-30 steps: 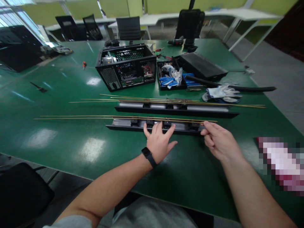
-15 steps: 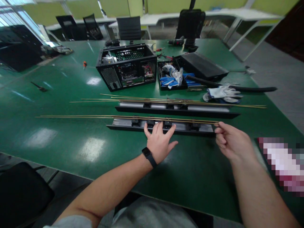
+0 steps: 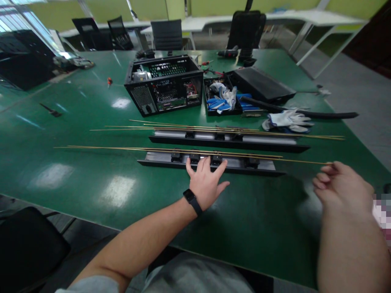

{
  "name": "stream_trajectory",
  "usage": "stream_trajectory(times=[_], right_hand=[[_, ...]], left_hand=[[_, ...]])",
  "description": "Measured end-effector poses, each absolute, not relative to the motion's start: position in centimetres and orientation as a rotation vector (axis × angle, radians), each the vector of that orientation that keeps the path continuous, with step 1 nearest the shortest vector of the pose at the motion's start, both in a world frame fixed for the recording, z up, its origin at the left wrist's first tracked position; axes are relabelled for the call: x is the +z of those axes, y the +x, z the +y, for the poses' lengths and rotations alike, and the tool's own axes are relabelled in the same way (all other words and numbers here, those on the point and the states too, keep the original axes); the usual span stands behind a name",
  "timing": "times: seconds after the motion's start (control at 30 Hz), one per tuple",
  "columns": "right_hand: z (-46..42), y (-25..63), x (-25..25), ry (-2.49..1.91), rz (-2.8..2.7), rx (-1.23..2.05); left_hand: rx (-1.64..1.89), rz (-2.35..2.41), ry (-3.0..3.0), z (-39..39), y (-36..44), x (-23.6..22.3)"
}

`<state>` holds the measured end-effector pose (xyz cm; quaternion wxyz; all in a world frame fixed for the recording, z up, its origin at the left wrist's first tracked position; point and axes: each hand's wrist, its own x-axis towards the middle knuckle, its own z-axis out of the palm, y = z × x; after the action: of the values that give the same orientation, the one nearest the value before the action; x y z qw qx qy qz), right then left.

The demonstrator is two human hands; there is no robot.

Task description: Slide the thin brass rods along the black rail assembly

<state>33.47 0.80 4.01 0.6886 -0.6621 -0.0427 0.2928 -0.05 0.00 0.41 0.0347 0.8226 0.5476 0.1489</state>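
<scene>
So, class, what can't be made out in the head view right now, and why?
Head view, all four:
Held end of the gold rod: hidden by the right hand.
Part of the near rail: covered by the left hand.
Pixelated patch: masked, cut off by the right edge.
Black chair: cut off by the left edge.

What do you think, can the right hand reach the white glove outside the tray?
Probably yes: only thin gold rods lie between the right hand and the white glove, but the hand pinches another rod.

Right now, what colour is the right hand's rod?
The rod is golden, seen in the head view.
</scene>
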Motion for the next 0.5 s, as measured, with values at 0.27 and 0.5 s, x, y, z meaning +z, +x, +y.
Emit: stream_trajectory(times=[0.27, 0.5], right_hand=[[0.5, 33.6, 4.7, -1.479, -0.042, 0.578], [0.5, 35.1, 3.7, -1.491, -0.068, 0.619]], left_hand=[[0.445, 1.688, 2.521, -0.1, 0.0, 0.6], [0.463, 1.692, 2.528, -0.1, 0.0, 0.3]])
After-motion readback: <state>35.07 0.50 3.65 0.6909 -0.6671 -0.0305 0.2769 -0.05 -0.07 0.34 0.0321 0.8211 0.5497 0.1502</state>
